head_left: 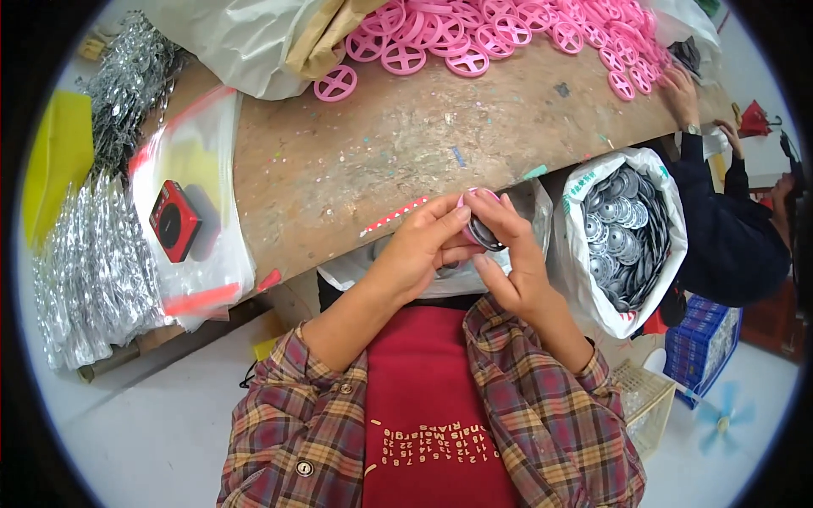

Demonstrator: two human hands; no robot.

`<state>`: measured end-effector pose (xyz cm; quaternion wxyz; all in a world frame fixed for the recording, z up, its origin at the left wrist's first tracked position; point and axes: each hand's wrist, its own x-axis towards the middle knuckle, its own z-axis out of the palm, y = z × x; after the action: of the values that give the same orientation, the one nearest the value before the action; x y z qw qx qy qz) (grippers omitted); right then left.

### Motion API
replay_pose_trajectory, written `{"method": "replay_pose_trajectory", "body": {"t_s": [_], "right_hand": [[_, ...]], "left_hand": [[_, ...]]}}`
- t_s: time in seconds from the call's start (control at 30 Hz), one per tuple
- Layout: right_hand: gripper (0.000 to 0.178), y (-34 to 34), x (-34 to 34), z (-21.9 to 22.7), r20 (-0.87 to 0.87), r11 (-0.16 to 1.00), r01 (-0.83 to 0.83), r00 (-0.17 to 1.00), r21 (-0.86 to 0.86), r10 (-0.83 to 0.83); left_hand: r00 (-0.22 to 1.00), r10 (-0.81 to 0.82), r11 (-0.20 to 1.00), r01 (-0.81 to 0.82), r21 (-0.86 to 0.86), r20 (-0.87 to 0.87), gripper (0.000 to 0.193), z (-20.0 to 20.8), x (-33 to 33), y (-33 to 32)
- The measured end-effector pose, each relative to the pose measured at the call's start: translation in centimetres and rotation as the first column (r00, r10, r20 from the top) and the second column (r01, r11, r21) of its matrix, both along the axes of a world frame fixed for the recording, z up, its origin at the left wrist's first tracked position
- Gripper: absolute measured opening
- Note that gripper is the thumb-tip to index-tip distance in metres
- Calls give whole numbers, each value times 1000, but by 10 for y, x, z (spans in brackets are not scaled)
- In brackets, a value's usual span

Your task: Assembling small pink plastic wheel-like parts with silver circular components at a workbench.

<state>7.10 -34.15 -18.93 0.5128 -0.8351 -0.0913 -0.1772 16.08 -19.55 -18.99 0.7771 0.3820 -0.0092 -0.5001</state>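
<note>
A small pink round piece with a dark grey disc in it (483, 234) is held up at the table's near edge, between my two hands. My left hand (425, 240) grips its left side, thumb on top and fingers underneath. The fingers of my right hand (518, 269) curl over its top and right side, with the thumb lower down. My fingers cover much of the piece. Below my hands lies a whitish plastic bag (535, 222), partly hidden. A red strip with white dots (394, 217) rests on the table beside my left hand.
Pink spoked wheels (468, 61) are heaped at the table's (339, 161) far side. A white sack (584, 288) of grey metal discs (622, 229) stands at right. Silver tinsel (97, 271), clear plastic bags (229, 254) and a red device (175, 222) are left. Another person's hand (680, 95) reaches in far right.
</note>
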Motion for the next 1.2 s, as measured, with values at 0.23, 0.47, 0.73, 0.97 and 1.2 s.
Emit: {"method": "replay_pose_trajectory", "body": {"t_s": [0.23, 0.47, 0.73, 0.97, 1.2], "right_hand": [[57, -7, 5, -5, -190, 996, 5, 982, 95, 13], [27, -25, -4, 12, -468, 947, 190, 883, 257, -50], [24, -12, -10, -9, -397, 761, 236, 917, 604, 30], [33, -17, -21, -14, -422, 995, 41, 907, 89, 0], [21, -181, -60, -39, -281, 621, 588, 568, -519, -773]], "left_hand": [[1000, 10, 999, -10, 45, 22, 38, -12, -10, 3], [828, -152, 975, 35, 220, 540, 41, -3, -11, 15], [731, 6, 973, -161, 163, 683, 35, -14, -17, 7], [465, -409, 859, -94, 504, 785, 40, -22, -18, 25], [187, -493, 812, -252, 527, 850, 33, 16, 30, 47]]}}
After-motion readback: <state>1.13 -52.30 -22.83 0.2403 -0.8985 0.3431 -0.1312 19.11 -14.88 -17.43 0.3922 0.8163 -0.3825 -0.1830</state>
